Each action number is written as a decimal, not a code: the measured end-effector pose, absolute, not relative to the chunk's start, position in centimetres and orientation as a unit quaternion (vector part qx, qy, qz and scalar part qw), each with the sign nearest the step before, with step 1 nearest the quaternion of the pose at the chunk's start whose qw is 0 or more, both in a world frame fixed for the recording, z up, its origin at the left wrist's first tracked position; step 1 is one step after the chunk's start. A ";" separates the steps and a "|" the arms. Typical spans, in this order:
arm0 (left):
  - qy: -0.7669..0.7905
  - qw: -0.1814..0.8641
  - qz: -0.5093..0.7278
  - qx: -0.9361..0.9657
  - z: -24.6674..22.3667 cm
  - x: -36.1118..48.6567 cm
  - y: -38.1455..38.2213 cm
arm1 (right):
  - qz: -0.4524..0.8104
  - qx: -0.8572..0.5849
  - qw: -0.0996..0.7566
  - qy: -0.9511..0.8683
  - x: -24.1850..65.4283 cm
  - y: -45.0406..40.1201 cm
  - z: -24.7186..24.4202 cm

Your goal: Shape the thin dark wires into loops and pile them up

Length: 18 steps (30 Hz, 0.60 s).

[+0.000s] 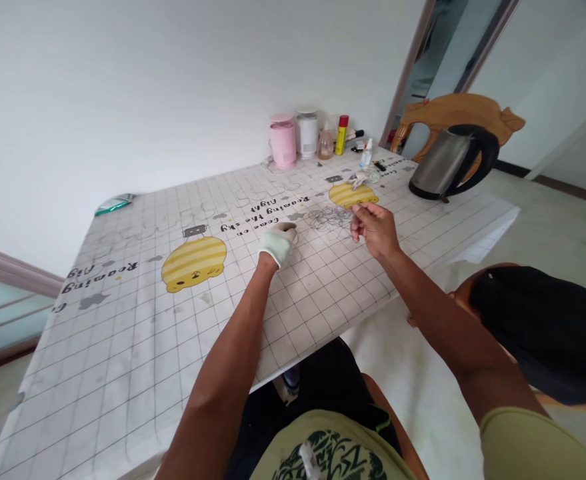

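Note:
A loose tangle of thin grey wire or thread [329, 219] lies on the table between my two hands. My left hand [277, 242], in a white glove with its fingertips uncovered, is just left of the tangle. Its fingers are bent together, and anything in them is too fine to make out. My bare right hand [377, 231] is at the tangle's right edge, thumb and forefinger pinched together and the other fingers curled. A faint strand seems to run from the tangle to those fingers.
The table has a checked cover [317, 287] with yellow balloon prints. Along the wall stand a pink canister [283, 141], a white canister [307, 133], a bottle [325, 143] and a yellow can [341, 137]. A steel kettle [441, 163] stands right; a crumpled cloth [364, 177] lies nearer.

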State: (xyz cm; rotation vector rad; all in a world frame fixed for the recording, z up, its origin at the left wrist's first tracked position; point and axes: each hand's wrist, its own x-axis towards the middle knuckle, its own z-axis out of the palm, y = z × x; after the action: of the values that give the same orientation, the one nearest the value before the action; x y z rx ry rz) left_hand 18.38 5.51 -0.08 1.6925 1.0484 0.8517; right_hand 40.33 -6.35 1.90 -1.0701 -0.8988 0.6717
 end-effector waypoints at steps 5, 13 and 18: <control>0.395 0.368 0.372 0.755 0.9 19.1 4.5 | 0.340 -0.478 0.705 -0.399 38.8 -6.4 2.1; 0.289 0.482 0.370 0.740 0.5 20.4 3.0 | 0.422 -0.465 0.682 -0.374 38.4 -6.4 2.5; 0.307 0.505 0.357 0.723 -0.1 20.5 2.4 | 0.550 -0.458 0.623 -0.317 39.1 -6.0 2.8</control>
State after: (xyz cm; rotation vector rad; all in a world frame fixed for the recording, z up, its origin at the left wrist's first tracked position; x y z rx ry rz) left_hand 20.52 2.43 -0.09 1.7458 0.7402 0.8621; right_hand 39.12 -5.97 2.79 -1.0510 -0.7271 1.2635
